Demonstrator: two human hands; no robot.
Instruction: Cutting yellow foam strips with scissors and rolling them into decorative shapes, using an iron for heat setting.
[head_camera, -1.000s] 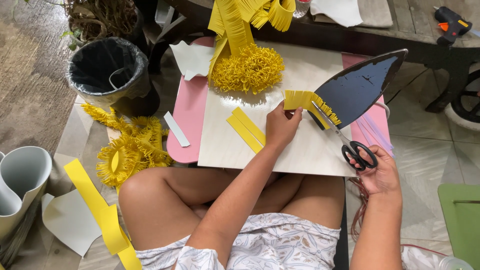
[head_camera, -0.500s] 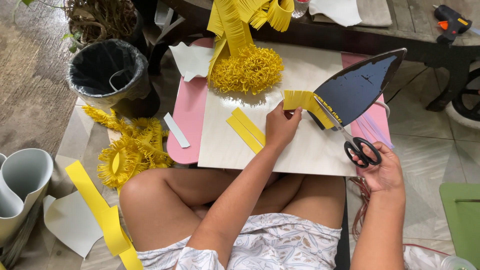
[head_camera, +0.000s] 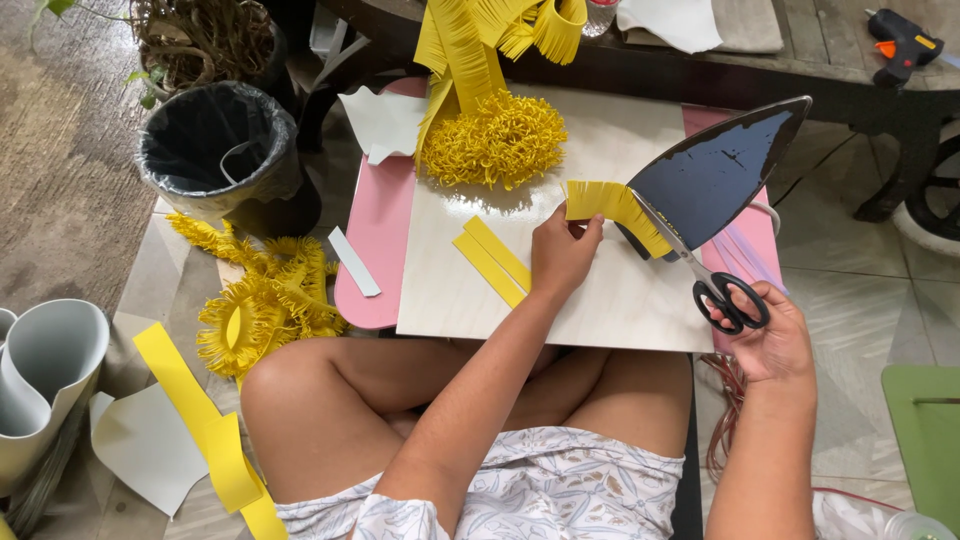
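A seated person's left hand (head_camera: 562, 252) pinches one end of a fringed yellow paper strip (head_camera: 612, 208) at the centre of the frame, over a pale, smooth wooden board (head_camera: 600, 300) resting on the lap. The strip arcs from the fingers toward the right, its long axis running left to right and dipping at the far end, its cut teeth pointing down. The right hand (head_camera: 765, 335), at right of centre, grips black-handled scissors (head_camera: 700, 270) with fingers through the loops; the blades point to the upper left and meet the strip's right end, how far apart cannot be told. Behind them stands a dark, pointed iron (head_camera: 725, 170). Two flat yellow strips (head_camera: 490, 262) lie slantwise on the board; a curly yellow heap (head_camera: 495, 140) sits at top centre.
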